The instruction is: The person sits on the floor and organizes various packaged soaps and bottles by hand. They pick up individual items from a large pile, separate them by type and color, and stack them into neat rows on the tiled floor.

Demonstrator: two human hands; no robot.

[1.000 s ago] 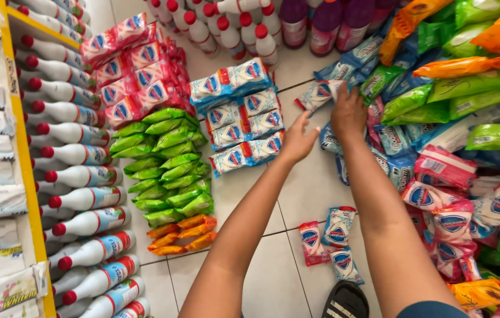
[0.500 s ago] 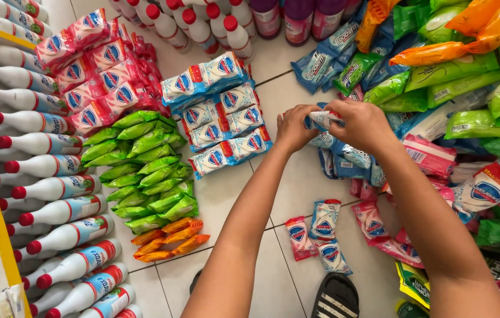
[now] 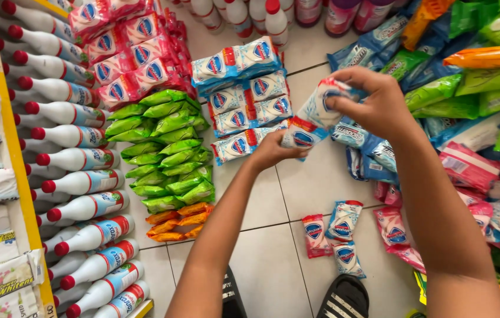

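Observation:
Both my hands hold one strip of blue-and-white soap packets (image 3: 315, 115) above the tiled floor. My right hand (image 3: 373, 100) pinches its upper end, and my left hand (image 3: 273, 152) grips the lower end from below. Just left of the strip lies a stack of the same blue-and-white packets (image 3: 241, 94). Under my right hand sits a loose heap of blue packets (image 3: 368, 153).
Rows of pink packets (image 3: 132, 59), green packets (image 3: 161, 153) and orange packets (image 3: 173, 224) lie at the left, beside white red-capped bottles (image 3: 73, 165) and a yellow shelf edge (image 3: 17, 159). A mixed pile (image 3: 474, 106) fills the right. Three small packets (image 3: 335, 235) and my sandals (image 3: 344, 297) are near.
The strip has been lifted off the blue heap and stretched out between my hands. My left hand has dropped to its lower end. The camera has shifted a little.

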